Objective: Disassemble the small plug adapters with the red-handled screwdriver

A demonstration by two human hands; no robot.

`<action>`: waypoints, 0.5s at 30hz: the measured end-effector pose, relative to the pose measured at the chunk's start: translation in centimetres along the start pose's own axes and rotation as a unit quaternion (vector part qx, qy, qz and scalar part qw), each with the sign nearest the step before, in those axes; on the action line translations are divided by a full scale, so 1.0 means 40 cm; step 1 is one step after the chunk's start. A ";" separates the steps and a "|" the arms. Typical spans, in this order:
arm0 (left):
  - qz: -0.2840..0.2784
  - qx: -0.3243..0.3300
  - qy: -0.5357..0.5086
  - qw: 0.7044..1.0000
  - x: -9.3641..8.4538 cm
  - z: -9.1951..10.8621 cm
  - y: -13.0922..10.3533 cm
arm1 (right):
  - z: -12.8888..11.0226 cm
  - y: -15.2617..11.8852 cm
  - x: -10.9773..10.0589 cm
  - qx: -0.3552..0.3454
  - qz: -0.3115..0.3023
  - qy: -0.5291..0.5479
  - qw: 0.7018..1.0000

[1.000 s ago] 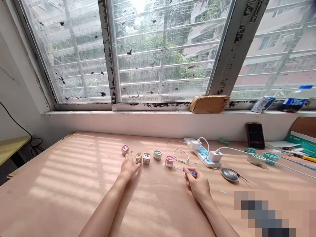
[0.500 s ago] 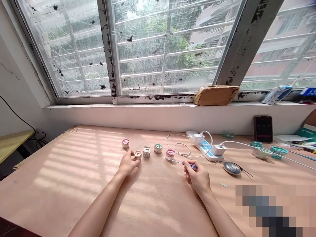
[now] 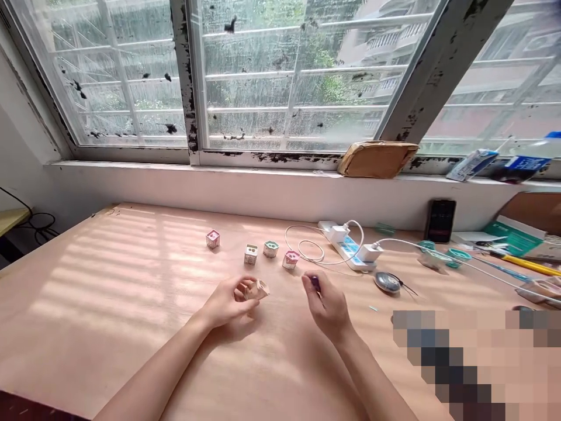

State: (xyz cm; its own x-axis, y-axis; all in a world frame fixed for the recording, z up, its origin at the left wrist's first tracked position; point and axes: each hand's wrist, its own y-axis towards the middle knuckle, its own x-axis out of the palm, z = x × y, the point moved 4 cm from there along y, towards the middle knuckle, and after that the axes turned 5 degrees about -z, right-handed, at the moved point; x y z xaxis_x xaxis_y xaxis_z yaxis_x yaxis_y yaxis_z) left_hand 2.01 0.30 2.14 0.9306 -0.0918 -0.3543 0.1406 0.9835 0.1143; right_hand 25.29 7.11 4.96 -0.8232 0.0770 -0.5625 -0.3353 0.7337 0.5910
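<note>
My left hand [image 3: 232, 301] grips a small cream box [image 3: 259, 289], tilted on its side above the table. My right hand [image 3: 326, 301] is closed around the dark handle of a screwdriver [image 3: 315, 283]; its shaft cannot be made out. Behind my hands stand a white box [image 3: 250, 254], a green-rimmed box [image 3: 270, 249] and a pink-rimmed box [image 3: 290, 260]. Another pink-rimmed box [image 3: 213, 238] is farther left.
A power strip [image 3: 350, 248] with white plugs and cables lies behind my right hand. Right of it are a round silver object [image 3: 387, 282], a phone [image 3: 440, 220] and green-rimmed pieces [image 3: 459, 257]. A window sill [image 3: 219, 169] runs behind.
My left hand has lifted the cream box off the table and brought it nearer and to the right, tilting it. My right hand has drawn back from the pink-rimmed box, turning the screwdriver.
</note>
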 end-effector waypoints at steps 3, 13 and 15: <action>-0.027 0.039 0.037 0.998 0.005 0.026 -0.011 | -0.036 -0.015 0.050 -0.046 -0.139 -0.011 0.989; -0.058 0.052 0.085 0.993 -0.016 0.028 -0.011 | -0.048 -0.035 0.102 -0.020 -0.262 0.002 0.965; -0.052 0.052 0.069 0.995 -0.021 0.016 -0.006 | -0.034 -0.033 0.097 -0.005 -0.245 -0.004 0.969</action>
State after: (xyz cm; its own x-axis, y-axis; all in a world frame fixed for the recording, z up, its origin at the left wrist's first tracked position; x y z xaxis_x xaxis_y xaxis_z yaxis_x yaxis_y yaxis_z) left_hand 1.42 0.05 2.99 0.8550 -0.1626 -0.4925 0.2743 0.9477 0.1633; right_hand 21.92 5.54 2.78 -0.5601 -0.2744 -0.7816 -0.6898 0.6770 0.2566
